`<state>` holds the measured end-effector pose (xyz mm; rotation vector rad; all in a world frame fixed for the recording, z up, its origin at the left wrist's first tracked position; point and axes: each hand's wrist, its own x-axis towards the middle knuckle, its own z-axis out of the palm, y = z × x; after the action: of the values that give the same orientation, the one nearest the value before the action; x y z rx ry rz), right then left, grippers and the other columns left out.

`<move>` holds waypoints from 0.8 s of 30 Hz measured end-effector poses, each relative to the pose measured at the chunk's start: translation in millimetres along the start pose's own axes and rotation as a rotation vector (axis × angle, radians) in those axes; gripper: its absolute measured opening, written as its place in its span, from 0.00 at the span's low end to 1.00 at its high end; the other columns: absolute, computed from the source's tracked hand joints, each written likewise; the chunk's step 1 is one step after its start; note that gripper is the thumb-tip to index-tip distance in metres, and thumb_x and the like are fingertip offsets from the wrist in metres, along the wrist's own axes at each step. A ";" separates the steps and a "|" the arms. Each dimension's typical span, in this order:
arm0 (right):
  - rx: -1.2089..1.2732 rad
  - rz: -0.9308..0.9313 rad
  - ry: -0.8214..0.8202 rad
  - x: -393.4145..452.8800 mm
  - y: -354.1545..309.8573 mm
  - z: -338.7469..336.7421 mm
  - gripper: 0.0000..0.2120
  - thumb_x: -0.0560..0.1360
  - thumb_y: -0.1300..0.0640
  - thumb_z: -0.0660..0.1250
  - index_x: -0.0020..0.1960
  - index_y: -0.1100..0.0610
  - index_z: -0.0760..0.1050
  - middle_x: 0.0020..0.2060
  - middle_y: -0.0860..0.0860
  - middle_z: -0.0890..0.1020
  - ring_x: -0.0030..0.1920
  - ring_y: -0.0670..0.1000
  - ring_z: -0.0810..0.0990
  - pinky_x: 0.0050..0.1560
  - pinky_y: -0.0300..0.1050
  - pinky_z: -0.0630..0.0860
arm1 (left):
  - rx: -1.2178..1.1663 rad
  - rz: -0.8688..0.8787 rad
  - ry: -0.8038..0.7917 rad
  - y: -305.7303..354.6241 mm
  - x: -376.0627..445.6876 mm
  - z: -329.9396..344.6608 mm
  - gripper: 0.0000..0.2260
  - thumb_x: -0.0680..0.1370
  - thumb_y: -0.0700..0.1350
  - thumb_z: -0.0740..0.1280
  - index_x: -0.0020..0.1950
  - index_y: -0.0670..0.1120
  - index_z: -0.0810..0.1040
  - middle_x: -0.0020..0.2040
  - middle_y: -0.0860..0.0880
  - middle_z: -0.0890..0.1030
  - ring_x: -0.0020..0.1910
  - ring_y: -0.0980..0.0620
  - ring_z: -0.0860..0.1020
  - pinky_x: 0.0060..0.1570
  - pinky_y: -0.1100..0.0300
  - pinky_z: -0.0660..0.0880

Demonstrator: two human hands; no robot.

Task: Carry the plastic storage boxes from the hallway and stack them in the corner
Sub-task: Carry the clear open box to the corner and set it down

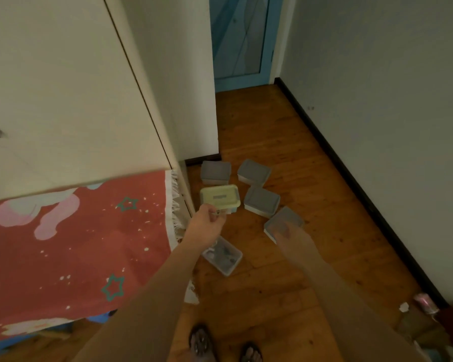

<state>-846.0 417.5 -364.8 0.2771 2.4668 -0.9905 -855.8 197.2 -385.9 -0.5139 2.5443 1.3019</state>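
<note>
In the head view, the left hand (207,227) reaches to mid-frame with fingers curled, pinching the near edge of the yellow-lidded box (220,198). The right hand (292,237) is blurred beside a grey-lidded box (283,223); whether it grips anything cannot be told. Three more grey-lidded boxes (254,172) and a clear box (224,256) lie scattered on the wooden floor (311,178). A red blanket (76,244) fills the lower left.

Your wooden floor (311,178) carries three grey-lidded boxes (254,172) mid-frame, near the wall corner, a clear open box (224,258) lower down, and a red star-patterned cloth's fringe (177,205) at left.
</note>
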 end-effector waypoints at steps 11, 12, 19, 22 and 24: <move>0.062 0.166 -0.052 118.7 -4.8 62.6 0.22 0.82 0.46 0.58 0.70 0.58 0.68 0.61 0.57 0.77 0.56 0.54 0.75 0.59 0.48 0.71 | 0.106 -0.185 -0.113 -58.5 148.8 39.2 0.17 0.79 0.52 0.62 0.65 0.45 0.69 0.53 0.48 0.76 0.49 0.50 0.73 0.47 0.57 0.67; 0.068 0.190 -0.054 132.3 -2.8 71.4 0.23 0.81 0.45 0.58 0.71 0.57 0.67 0.63 0.56 0.76 0.57 0.54 0.75 0.59 0.48 0.71 | 0.132 -0.196 -0.124 -65.6 162.9 42.5 0.16 0.80 0.52 0.61 0.64 0.44 0.69 0.54 0.47 0.77 0.49 0.49 0.73 0.46 0.56 0.67; -0.008 0.265 -0.177 195.1 21.2 129.7 0.22 0.83 0.47 0.56 0.74 0.56 0.64 0.68 0.55 0.73 0.64 0.57 0.74 0.62 0.48 0.71 | 0.167 -0.331 -0.180 -122.9 215.8 73.6 0.17 0.82 0.47 0.58 0.66 0.38 0.67 0.61 0.40 0.75 0.59 0.41 0.75 0.56 0.51 0.73; 0.049 0.285 -0.166 218.5 36.2 155.8 0.21 0.81 0.43 0.57 0.68 0.55 0.68 0.58 0.54 0.78 0.50 0.53 0.76 0.54 0.50 0.75 | 0.146 -0.389 -0.175 -150.8 234.2 93.0 0.16 0.81 0.48 0.60 0.64 0.39 0.69 0.57 0.40 0.77 0.53 0.43 0.77 0.44 0.54 0.74; 0.062 0.292 -0.191 237.3 52.3 172.5 0.22 0.81 0.42 0.57 0.67 0.55 0.69 0.54 0.52 0.78 0.45 0.50 0.74 0.46 0.44 0.71 | 0.145 -0.439 -0.146 -166.5 250.9 106.3 0.16 0.80 0.48 0.61 0.62 0.38 0.72 0.53 0.39 0.78 0.48 0.43 0.77 0.38 0.53 0.74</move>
<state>-975.2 338.7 -621.4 0.5217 2.1513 -0.9227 -1010.3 143.5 -660.2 -0.8520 2.2163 0.9532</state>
